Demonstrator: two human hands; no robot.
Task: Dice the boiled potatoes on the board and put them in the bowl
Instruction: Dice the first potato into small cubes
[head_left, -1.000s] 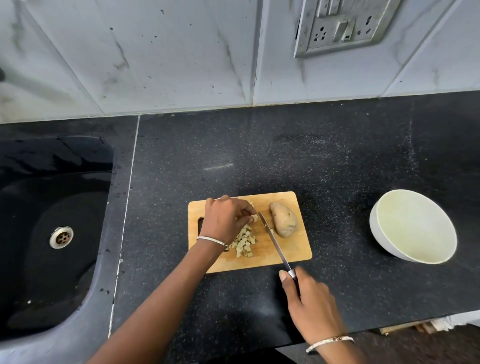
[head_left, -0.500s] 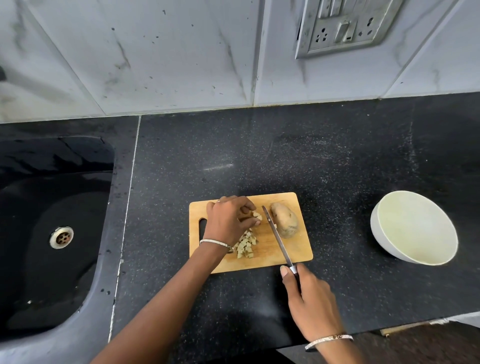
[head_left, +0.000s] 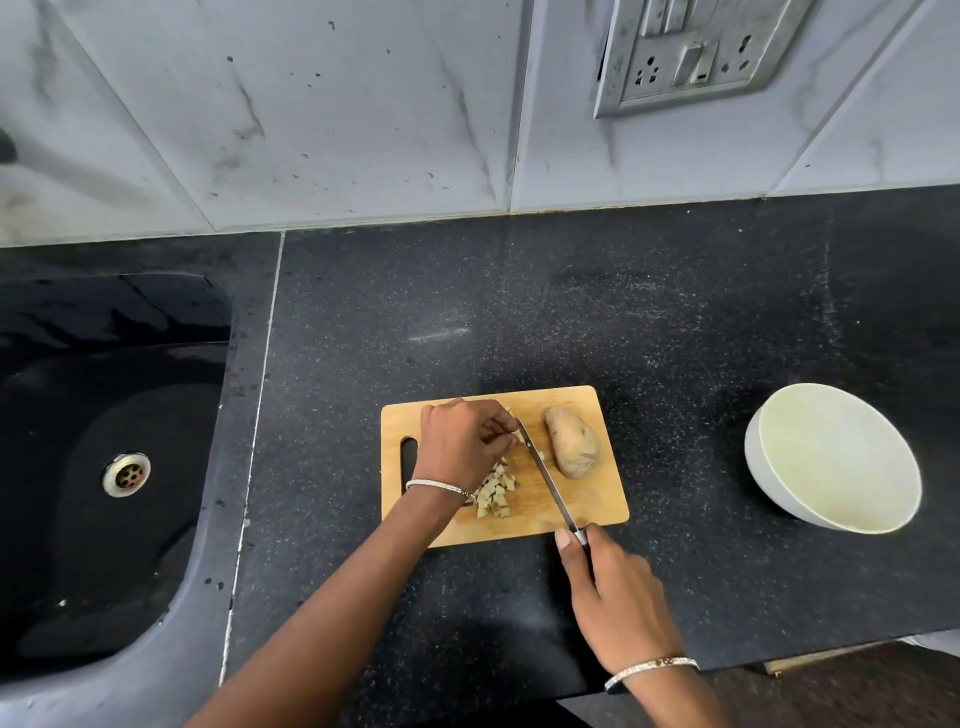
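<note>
Knife gripped at the handle by your right hand, blade beside your left hand, whose curled fingers pin a potato piece to the board; 1 whole potato just right of the blade, diced cubes beside your left wrist, bowl well right.

"What is your board made of?"

"Pale wood, matt, with a faint grain. Your knife has a bright bare-metal blade."

"And the counter?"

"Black speckled stone, polished to a low sheen. The sink beside you is glossy black, and its drain is shiny metal."

"The bowl?"

"White, smooth, softly glossy. You can't tell ceramic from plastic. The whole potato has dull skin and the potato pieces have pale matt faces. The wall tiles are glossy and marble-veined. The switch plate is silvery and dull."
</note>
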